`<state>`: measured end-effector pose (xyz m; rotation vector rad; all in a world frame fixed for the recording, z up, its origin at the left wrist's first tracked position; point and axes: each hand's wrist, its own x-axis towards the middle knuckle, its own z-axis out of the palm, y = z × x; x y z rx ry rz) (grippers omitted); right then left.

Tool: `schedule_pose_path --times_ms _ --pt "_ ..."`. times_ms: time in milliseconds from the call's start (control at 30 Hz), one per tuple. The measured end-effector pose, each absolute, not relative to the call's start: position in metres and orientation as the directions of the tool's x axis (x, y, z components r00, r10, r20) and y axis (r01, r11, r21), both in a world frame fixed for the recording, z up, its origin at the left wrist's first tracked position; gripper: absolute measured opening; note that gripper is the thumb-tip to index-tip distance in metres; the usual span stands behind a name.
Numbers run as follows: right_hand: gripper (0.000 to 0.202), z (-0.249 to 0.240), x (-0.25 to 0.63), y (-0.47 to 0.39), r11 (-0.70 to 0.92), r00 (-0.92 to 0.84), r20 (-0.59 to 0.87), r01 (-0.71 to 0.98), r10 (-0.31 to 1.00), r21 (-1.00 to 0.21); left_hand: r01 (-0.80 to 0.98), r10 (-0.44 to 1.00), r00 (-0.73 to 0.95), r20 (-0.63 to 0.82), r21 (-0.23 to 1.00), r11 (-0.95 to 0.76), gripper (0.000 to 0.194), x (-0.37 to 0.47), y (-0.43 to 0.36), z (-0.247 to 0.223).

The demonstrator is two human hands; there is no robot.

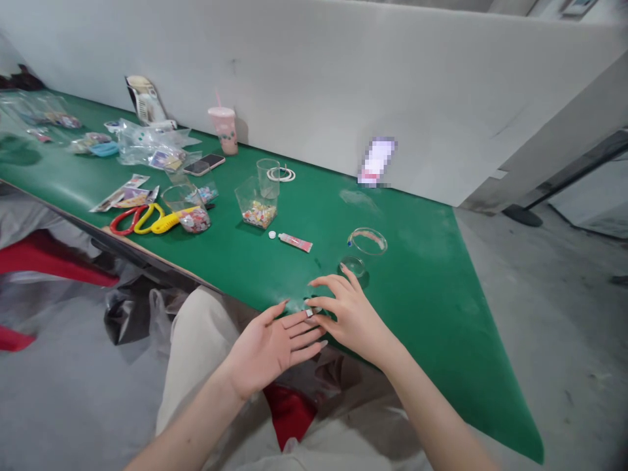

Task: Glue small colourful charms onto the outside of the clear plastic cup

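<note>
While your right hand (350, 317) pinches a small silvery ring-like piece (311, 313) between thumb and forefinger, your left hand (272, 347) lies palm-up, fingers (307, 330) spread beneath it, at the green surface (432, 294) edge near a small clear glass dish (352, 265).

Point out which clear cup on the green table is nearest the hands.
The small clear cup, just beyond the right hand. The other clear cups stand farther left, and two hold colourful bits.
</note>
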<state>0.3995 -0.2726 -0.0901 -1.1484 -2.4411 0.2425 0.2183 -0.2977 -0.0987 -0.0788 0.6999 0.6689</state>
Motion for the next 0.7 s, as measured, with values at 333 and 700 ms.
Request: schedule_pose_path --times_ms 333,700 --pt "0.045 -0.077 0.44 -0.267 0.459 0.135 0.663 0.621 0.736 -0.636 -0.599 0.572 0.635 -0.519 0.135 0.789 0.057 0.217 -0.279 -0.108" --pt "0.099 -0.138 0.494 -0.201 0.176 -0.175 0.116 0.38 0.978 -0.908 -0.568 0.589 0.668 -0.454 0.201 0.798 0.062 0.22 -0.236 -0.111"
